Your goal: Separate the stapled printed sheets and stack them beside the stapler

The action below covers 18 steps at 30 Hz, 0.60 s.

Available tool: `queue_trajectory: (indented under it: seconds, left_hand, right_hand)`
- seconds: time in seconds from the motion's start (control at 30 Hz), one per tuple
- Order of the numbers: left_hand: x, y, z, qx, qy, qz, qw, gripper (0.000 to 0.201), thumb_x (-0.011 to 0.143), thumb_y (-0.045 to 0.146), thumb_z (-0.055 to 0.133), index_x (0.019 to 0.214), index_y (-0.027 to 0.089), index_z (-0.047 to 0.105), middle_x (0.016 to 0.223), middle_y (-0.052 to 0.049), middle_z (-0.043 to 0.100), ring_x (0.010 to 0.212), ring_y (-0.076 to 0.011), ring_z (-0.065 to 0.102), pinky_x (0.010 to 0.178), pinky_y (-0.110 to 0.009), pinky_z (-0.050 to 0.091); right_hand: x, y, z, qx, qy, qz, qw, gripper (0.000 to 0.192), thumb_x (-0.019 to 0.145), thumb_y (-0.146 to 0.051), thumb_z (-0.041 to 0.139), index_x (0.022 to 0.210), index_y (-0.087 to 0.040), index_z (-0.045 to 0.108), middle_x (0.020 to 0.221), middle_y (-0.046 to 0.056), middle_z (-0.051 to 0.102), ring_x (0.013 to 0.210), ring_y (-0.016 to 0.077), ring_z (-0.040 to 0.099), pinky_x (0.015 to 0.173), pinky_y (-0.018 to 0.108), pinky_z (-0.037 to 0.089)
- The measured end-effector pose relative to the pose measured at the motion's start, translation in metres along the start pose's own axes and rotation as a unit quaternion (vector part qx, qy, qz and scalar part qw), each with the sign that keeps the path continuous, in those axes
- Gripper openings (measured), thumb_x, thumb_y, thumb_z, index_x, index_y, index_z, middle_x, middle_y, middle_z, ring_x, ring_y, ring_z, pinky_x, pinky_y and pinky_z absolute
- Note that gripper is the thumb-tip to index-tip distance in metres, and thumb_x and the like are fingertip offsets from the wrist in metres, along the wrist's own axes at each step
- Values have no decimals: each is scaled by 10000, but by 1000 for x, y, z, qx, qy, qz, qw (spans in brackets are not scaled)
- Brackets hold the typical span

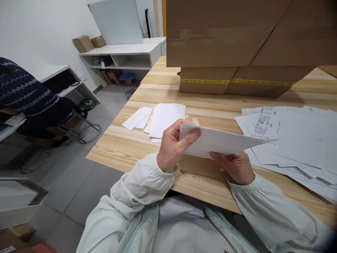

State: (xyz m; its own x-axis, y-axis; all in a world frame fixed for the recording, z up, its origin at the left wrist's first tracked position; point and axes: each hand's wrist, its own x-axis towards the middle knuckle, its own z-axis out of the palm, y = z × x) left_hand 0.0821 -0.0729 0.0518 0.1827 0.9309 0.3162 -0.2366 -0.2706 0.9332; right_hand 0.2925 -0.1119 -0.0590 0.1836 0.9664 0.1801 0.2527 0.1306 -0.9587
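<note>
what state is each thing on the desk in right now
left hand: gripping the paper's left end
right hand: holding the paper from below
paper: lifted off the table
small paper stack: lying flat
loose sheets: spread out, overlapping
cardboard boxes: shut, stacked

A light wooden bench (210, 105) carries the things. Two big cardboard boxes (237, 45) stand at its far side, one on the other. A small stack of white envelopes (164, 119) lies left of centre, and loose printed sheets (295, 140) spread across its right side.
</note>
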Motion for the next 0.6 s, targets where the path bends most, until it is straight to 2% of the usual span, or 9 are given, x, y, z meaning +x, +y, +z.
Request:
queue_trajectory:
  seconds: [0.13, 0.3, 0.47, 0.6]
  left_hand:
    - [-1, 1, 5, -3, 3, -3, 1000, 315, 782, 481, 729, 770, 186, 620, 736, 14, 581, 673, -105, 507, 636, -245, 418]
    - [-1, 13, 11, 2, 14, 0, 1000, 341, 776, 519, 720, 836, 197, 623, 788, -7, 634, 709, -125, 559, 649, -255, 428]
    - [1, 16, 17, 25, 28, -2, 999, 349, 812, 544, 663, 801, 200, 602, 771, -4, 628, 712, -131, 549, 667, -260, 423]
    - [2, 13, 17, 41, 38, 14, 998, 308, 873, 492, 583, 783, 198, 604, 772, -3, 609, 724, -131, 529, 711, -266, 424]
  right_hand:
    - [2, 3, 4, 32, 27, 21, 999, 297, 619, -420, 840, 827, -221, 769, 914, 49, 767, 795, 232, 706, 775, 405, 593]
    - [0, 1, 3, -1, 54, -8, 999, 268, 652, -407, 819, 854, -237, 771, 951, 36, 766, 841, 238, 704, 803, 416, 585]
    - [0, 6, 1, -18, 35, -24, 999, 227, 695, -371, 801, 878, -241, 770, 952, 32, 765, 867, 241, 701, 856, 437, 568]
    - [0, 7, 1, -15, 27, -25, 999, 230, 694, -368, 801, 883, -239, 771, 955, 29, 765, 860, 232, 701, 847, 421, 570]
